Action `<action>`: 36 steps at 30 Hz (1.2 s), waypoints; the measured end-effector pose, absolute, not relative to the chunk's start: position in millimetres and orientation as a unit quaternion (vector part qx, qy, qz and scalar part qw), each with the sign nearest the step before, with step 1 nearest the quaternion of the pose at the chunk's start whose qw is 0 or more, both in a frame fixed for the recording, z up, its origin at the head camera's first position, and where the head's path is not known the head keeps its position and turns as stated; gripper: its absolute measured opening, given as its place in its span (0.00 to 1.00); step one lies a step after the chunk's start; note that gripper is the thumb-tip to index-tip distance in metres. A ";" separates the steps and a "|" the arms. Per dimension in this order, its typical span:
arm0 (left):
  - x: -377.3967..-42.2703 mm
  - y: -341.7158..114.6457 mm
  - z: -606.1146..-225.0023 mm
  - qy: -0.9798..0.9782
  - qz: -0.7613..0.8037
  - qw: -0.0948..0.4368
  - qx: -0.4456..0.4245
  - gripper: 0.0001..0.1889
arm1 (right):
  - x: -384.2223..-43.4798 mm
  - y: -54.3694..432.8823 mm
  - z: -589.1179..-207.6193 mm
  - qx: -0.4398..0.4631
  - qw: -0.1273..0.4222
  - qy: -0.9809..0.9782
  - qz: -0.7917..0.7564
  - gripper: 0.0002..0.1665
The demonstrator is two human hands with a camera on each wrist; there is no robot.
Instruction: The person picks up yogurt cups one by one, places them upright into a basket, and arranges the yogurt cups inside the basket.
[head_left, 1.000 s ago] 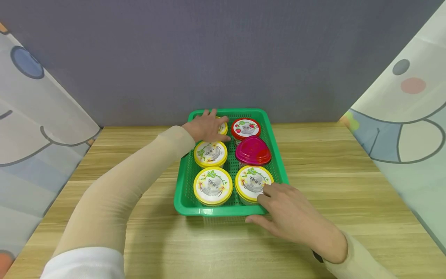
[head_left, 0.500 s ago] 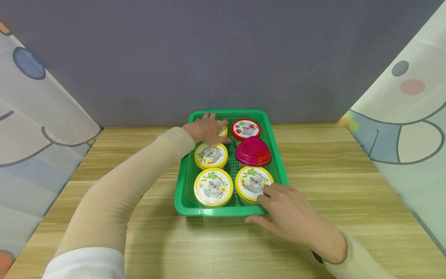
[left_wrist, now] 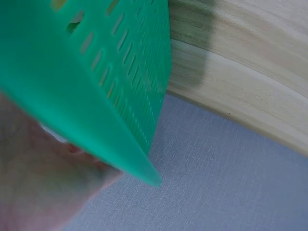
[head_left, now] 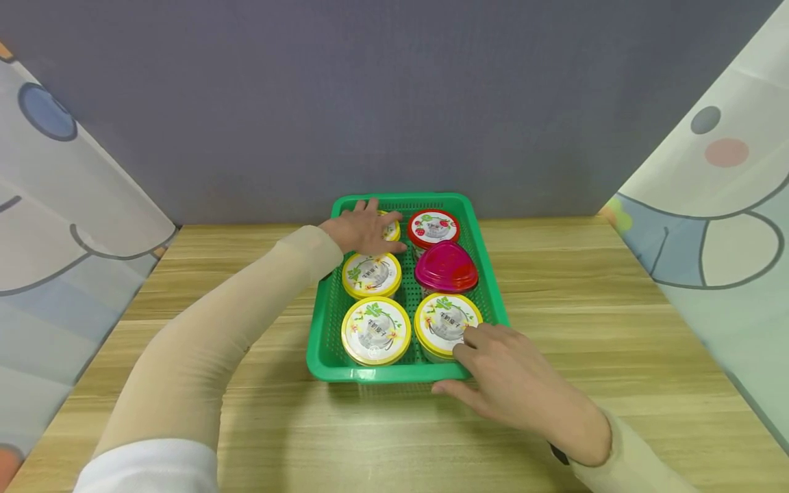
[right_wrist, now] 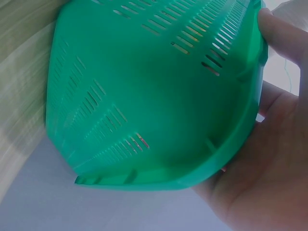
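A green plastic basket (head_left: 382, 373) stands on the wooden table with lidded round tubs in it. On the left are yellow-lidded tubs (head_left: 377, 331) in a row; on the right are another yellow-lidded tub (head_left: 445, 320), a container with a rounded-triangular pink lid (head_left: 446, 267) and a red-lidded tub (head_left: 433, 227). My left hand (head_left: 362, 229) lies with fingers spread over the far-left yellow-lidded tub, partly hiding it. At the near right corner my right hand (head_left: 514, 373) grips the basket rim, thumb outside and fingers inside by the near tub's lid. In the right wrist view, its thumb (right_wrist: 279, 31) touches the rim.
A grey upright panel (head_left: 394, 103) rises behind the basket at the table's back edge. Cartoon-printed curtains (head_left: 727, 157) hang at both sides. Wooden tabletop (head_left: 573, 294) extends left, right and in front of the basket.
The left hand has shifted very slightly nearer over the far-left tub. The right hand keeps its grip, and the basket and tubs look practically unmoved.
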State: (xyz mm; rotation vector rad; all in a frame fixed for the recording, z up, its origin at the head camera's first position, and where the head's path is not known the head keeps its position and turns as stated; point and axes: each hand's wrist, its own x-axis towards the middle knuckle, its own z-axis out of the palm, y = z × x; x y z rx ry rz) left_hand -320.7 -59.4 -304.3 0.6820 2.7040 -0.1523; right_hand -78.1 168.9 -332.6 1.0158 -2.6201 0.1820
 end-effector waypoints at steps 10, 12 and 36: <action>-320.1 -60.5 -303.9 0.953 -0.044 0.188 0.232 0.43 | -76.9 168.9 -332.1 0.353 0.154 -0.921 0.058 0.31; -318.2 -61.4 -302.0 0.952 -0.038 0.195 0.232 0.43 | -76.0 169.0 -332.1 0.351 0.152 -0.922 0.056 0.31; -262.3 -101.0 -266.7 0.953 0.008 0.128 0.275 0.48 | -86.3 176.6 -297.3 0.315 0.119 -0.936 0.104 0.23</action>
